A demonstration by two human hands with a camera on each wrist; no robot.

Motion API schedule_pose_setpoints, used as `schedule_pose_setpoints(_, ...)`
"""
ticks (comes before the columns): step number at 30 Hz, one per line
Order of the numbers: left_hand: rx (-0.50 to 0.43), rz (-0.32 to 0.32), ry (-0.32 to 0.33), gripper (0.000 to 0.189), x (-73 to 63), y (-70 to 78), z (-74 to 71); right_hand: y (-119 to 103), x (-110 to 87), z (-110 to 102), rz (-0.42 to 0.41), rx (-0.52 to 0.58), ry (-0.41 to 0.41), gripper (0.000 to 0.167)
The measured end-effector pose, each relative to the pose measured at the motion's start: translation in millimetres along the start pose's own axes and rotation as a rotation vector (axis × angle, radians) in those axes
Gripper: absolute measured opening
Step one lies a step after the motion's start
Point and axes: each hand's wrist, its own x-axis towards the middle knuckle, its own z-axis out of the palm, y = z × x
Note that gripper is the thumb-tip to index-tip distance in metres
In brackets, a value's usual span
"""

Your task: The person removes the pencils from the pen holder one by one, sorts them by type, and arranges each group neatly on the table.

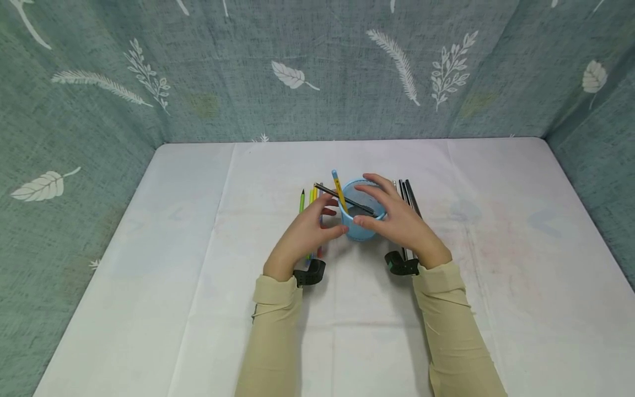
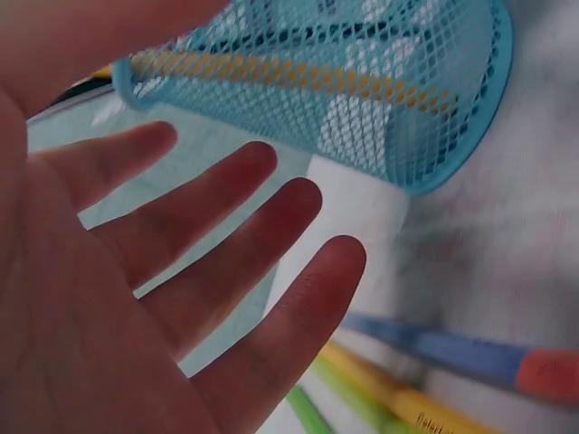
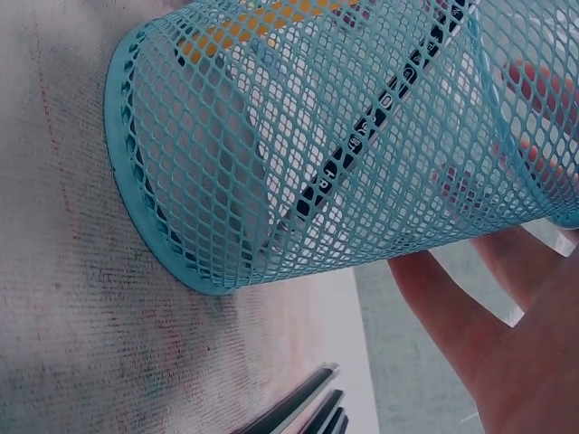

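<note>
A light blue mesh pen cup [image 1: 360, 231] stands upright between the two hands. A yellow pencil [image 1: 339, 190] with a blue end and a black pencil [image 1: 353, 203] with lettering lean inside it. My right hand [image 1: 401, 223] curves its thumb and fingers round the cup's right side at the rim. Beside the cup's left wall is my left hand [image 1: 305, 234]; in the left wrist view its fingers [image 2: 271, 235] are spread and fairly straight, apart from the mesh. Whether its thumb touches the cup cannot be told.
Several coloured pens lie left of the cup, partly behind the left hand, among them a green one [image 1: 302, 200] and a blue one [image 2: 434, 346] with a red end. Several black pens [image 1: 413, 198] lie to the right. A white cloth [image 1: 198, 331] covers the table.
</note>
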Motion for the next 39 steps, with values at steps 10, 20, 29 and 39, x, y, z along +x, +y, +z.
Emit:
schedule_pose_setpoints(10, 0.024, 0.038, 0.025, 0.082, 3.0, 4.4, 13.9, 0, 0.8, 3, -0.011, 0.01, 0.025, 0.055)
schedule_pose_setpoints(20, 0.027, 0.103, 0.08, 0.095, 6.1, 6.5, 23.4, -2, 1.5, 6, -0.009, -0.024, 0.077, 0.053)
schedule_pose_setpoints(29, 0.084, 0.12, 0.148, 0.094, 10.8, 11.0, 34.3, -5, 3.4, 9, -0.026, -0.047, 0.121, 0.049)
schedule_pose_setpoints(39, 0.117, 0.112, 0.131, 0.092, 10.2, 11.4, 34.4, -7, 5.6, 9, -0.186, -0.098, 0.279, 0.039)
